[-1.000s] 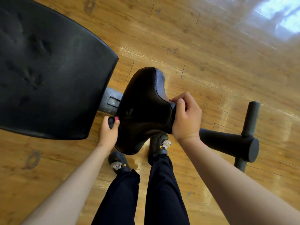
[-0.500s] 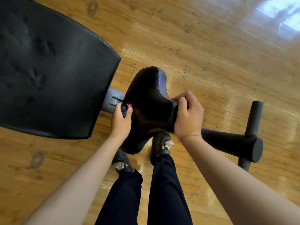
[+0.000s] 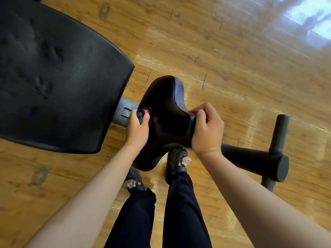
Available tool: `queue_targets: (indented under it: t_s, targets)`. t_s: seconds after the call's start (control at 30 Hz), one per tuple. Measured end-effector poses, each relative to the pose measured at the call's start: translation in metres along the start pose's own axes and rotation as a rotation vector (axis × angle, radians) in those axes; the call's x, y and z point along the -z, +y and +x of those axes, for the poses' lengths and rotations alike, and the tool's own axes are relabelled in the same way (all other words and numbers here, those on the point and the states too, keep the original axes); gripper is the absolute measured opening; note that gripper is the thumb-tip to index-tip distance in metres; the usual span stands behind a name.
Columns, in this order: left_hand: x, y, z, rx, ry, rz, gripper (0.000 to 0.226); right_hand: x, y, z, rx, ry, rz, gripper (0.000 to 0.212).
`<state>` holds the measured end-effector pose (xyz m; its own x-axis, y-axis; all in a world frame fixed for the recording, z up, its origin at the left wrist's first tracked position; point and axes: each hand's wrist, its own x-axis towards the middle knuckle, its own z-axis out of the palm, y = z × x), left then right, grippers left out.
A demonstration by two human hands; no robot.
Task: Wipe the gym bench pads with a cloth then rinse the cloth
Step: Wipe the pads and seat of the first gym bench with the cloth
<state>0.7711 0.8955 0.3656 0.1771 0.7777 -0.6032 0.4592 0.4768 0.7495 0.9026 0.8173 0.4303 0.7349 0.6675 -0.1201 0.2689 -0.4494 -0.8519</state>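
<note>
We see the dark cloth [image 3: 142, 114] bunched in the left hand [image 3: 138, 130], which holds it against the left side of the small seat pad [image 3: 166, 108]. The right hand [image 3: 206, 129] grips this pad's right edge. The big back pad [image 3: 53, 77] is at the left, over the wooden floor [image 3: 232, 68].

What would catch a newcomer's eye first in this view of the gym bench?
The two hands at centre stand out. The left hand holds a dark cloth at the left edge of the black seat pad, while the right hand grips the pad's narrow end. Next comes the large black back pad filling the upper left, above a glossy wooden floor.
</note>
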Motion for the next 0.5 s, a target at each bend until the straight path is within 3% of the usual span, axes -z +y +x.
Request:
queue_targets:
  t_s: [0.17, 0.27, 0.33, 0.43, 0.5]
  targets:
    - [-0.003, 0.013, 0.003, 0.035, 0.002, -0.029, 0.030, 0.000, 0.000, 0.000, 0.000, -0.006, 0.005, 0.025]
    - [-0.004, 0.017, -0.018, -0.022, -0.069, -0.099, 0.006, 0.001, 0.000, 0.000, -0.002, -0.001, 0.008, 0.025]
    - [-0.004, 0.019, -0.029, -0.083, -0.097, -0.106, 0.012, 0.001, 0.000, 0.000, -0.007, -0.007, 0.007, 0.026]
    - [-0.005, 0.021, -0.017, -0.185, -0.068, 0.037, 0.003, 0.001, -0.001, 0.000, -0.008, -0.002, -0.005, 0.026]
    - [-0.008, 0.022, 0.005, -0.187, -0.061, 0.117, 0.012, 0.001, -0.001, 0.000, -0.015, -0.005, -0.006, 0.026]
